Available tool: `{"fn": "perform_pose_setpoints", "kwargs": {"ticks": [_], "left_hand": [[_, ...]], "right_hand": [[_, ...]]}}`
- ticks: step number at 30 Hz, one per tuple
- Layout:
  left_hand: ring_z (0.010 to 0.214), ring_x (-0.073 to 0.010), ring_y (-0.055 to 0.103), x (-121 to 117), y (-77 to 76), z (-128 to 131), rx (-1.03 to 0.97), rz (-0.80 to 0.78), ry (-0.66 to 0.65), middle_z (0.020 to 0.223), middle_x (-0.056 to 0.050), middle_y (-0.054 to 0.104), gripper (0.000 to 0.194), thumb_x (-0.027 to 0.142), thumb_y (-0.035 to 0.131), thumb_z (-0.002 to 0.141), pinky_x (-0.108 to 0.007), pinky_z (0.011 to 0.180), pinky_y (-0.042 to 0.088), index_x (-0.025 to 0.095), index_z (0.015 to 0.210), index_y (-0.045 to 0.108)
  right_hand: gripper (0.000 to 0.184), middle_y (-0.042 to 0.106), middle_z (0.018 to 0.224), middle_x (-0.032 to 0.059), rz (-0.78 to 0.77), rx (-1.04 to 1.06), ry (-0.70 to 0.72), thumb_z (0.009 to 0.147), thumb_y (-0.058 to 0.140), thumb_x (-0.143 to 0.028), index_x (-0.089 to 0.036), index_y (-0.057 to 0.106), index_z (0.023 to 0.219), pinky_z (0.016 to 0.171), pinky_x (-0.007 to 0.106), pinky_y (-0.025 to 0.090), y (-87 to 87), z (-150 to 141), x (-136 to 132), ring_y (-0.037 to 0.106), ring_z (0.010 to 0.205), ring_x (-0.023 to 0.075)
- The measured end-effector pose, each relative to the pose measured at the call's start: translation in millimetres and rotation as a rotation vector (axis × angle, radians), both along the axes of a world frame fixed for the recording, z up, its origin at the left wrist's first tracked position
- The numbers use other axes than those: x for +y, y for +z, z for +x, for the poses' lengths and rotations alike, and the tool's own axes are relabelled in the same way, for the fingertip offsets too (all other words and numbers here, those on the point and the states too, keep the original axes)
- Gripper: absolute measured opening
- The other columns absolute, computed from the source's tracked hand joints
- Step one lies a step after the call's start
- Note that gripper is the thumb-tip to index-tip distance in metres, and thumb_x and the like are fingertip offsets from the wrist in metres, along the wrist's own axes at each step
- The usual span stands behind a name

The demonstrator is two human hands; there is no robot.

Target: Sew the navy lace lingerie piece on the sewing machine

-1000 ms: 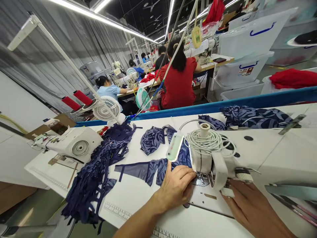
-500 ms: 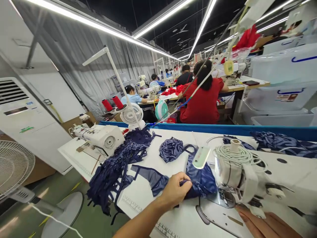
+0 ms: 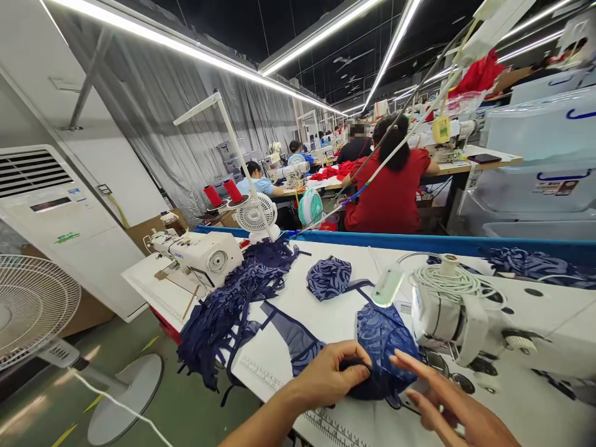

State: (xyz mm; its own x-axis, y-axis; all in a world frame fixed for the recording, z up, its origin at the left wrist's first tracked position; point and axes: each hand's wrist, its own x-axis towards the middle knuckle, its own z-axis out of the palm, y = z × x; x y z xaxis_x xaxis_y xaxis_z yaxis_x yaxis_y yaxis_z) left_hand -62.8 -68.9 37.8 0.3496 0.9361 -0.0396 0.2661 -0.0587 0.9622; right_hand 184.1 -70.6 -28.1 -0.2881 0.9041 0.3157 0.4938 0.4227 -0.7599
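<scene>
My left hand [image 3: 338,369] pinches the near edge of a navy patterned bra piece [image 3: 384,335], with a moulded cup, in front of the sewing machine [image 3: 447,316]. At the cup's right edge is my right hand [image 3: 449,397], its fingers spread and holding nothing; whether a fingertip touches the cloth I cannot tell. A sheer navy panel [image 3: 295,335] stretches out to the left of my left hand. Farther back on the white table lies a separate patterned cup [image 3: 328,278]. The machine's needle area is partly hidden behind the cloth and my right hand.
A heap of navy strapped pieces [image 3: 233,304] covers the table's left part, beside a second sewing machine [image 3: 200,254]. More navy fabric [image 3: 531,264] lies behind my machine. A floor fan [image 3: 37,316] stands at left. Co-workers sit ahead, one in a red top [image 3: 386,192].
My right hand has come up from beside the machine's base to the cup's right edge. The bra piece has shifted away from the needle area, still in my left hand. The view has turned slightly left.
</scene>
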Motion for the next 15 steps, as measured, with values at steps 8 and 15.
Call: {"fn": "perform_pose_setpoints", "kwargs": {"ticks": [8, 15], "left_hand": [[0.081, -0.0183, 0.056, -32.4, 12.5, -1.3, 0.297, 0.373, 0.246, 0.085, -0.003, 0.064, 0.013, 0.018, 0.054, 0.089, -0.029, 0.075, 0.039, 0.02, 0.09, 0.067], [0.057, -0.0098, 0.035, -43.5, 29.5, -10.0, 0.048, -0.047, 0.1, 0.058, 0.005, 0.04, 0.035, 0.044, 0.068, 0.084, -0.025, 0.054, 0.024, 0.016, 0.064, 0.06]], "right_hand": [[0.051, 0.075, 0.092, 0.0019, -0.188, 0.16, 0.048, 0.09, 0.061, -0.063, -0.031, 0.066, 0.13, 0.071, 0.026, 0.057, 8.6, -28.6, 5.7, 0.071, 0.078, 0.0189], [0.042, 0.076, 0.091, 0.0003, -0.026, 0.115, 0.045, 0.092, 0.062, -0.057, -0.033, 0.067, 0.125, 0.071, 0.023, 0.058, 19.3, -42.7, 1.0, 0.073, 0.086, 0.0184]]}}
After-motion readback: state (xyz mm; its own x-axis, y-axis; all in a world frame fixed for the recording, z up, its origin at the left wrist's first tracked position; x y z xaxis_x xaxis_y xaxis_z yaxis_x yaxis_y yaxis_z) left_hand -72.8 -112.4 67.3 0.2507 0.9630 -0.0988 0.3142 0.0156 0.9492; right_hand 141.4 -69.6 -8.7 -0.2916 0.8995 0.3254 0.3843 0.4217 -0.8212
